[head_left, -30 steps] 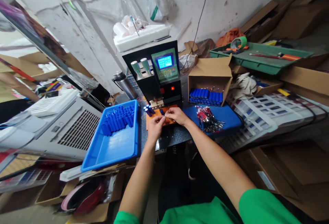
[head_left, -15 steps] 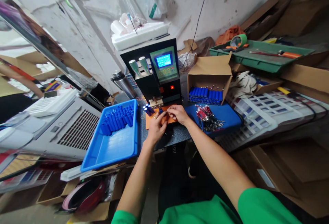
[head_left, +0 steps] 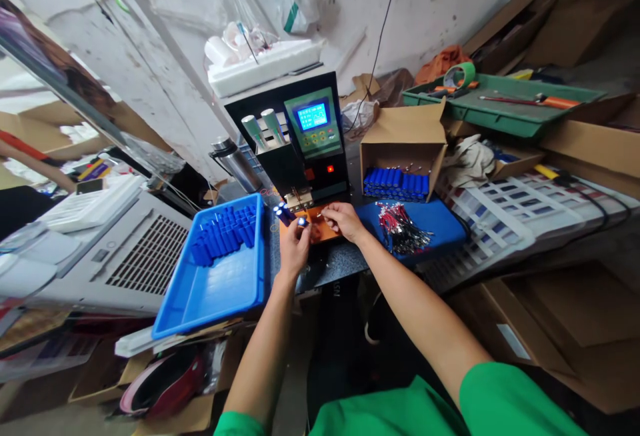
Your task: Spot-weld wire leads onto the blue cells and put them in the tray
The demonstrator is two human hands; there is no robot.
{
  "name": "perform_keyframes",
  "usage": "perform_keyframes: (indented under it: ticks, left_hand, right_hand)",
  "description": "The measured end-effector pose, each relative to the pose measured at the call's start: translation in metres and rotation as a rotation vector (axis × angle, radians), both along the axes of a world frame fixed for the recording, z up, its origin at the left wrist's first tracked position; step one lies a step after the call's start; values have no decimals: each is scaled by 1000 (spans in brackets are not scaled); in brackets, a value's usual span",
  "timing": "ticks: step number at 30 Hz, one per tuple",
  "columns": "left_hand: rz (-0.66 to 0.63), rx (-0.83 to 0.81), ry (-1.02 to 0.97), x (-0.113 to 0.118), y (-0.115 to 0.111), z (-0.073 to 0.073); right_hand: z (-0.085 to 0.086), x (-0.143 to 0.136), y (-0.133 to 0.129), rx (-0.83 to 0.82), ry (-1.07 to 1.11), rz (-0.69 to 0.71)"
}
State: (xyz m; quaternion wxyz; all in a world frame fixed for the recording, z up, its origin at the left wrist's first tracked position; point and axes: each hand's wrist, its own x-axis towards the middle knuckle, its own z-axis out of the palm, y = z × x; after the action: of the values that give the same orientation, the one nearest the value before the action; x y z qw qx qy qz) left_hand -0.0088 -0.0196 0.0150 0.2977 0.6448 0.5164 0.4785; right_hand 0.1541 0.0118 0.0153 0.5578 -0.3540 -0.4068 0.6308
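My left hand (head_left: 294, 246) grips a blue cylindrical battery cell (head_left: 303, 222), its shiny end facing up. My right hand (head_left: 344, 219) is closed in a pinch just right of it; what sits between the fingertips is too small to make out. Both hands are over an orange plate (head_left: 327, 231) in front of a black spot welder (head_left: 280, 168) with a lit blue screen (head_left: 312, 116). A few more blue cells (head_left: 281, 211) stand left of the welder's electrodes (head_left: 299, 197). Right of my right hand, a bundle of red and black wire leads (head_left: 403, 229) lies on a blue pad (head_left: 440, 224).
To the left, a blue tray (head_left: 210, 299) holds many blue cells. An open cardboard box (head_left: 403, 126) with blue cells stands behind the pad. A steel thermos (head_left: 235, 163) is beside the welder. A green tray (head_left: 525, 103) with tools sits at the back right.
My left hand has moved slightly left and toward me, lifting the cell away from the electrodes. The hands are now farther apart, and the right stays pinched. The view has shifted a little.
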Motion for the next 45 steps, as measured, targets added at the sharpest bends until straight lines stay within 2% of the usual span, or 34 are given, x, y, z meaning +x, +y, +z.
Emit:
perform_keyframes:
  ticks: [5,10,12,17,21,34,39,45]
  left_hand:
    - [20,-64,-17,-3,13,8]
    - [-11,24,61,-4,23,8]
    - [-15,48,79,-4,24,8]
    - [-37,-60,12,2,24,9]
    - [-9,-45,-25,8,22,10]
    - [1,43,95,3,23,-10]
    - [30,66,116,5,24,-12]
    - [40,84,148,6,22,-13]
  right_hand:
    - [1,-1,1,-8,-12,-2]
    - [2,-2,1,3,-25,-21]
    - [3,-2,1,-5,-27,-26]
    - [4,-3,1,-11,-25,-41]
    - [3,-4,1,-14,-21,-48]
    - [1,-10,0,-22,-19,-124]
    - [6,-14,2,-41,-65,-128]
    - [11,-23,8,28,-124,-130]
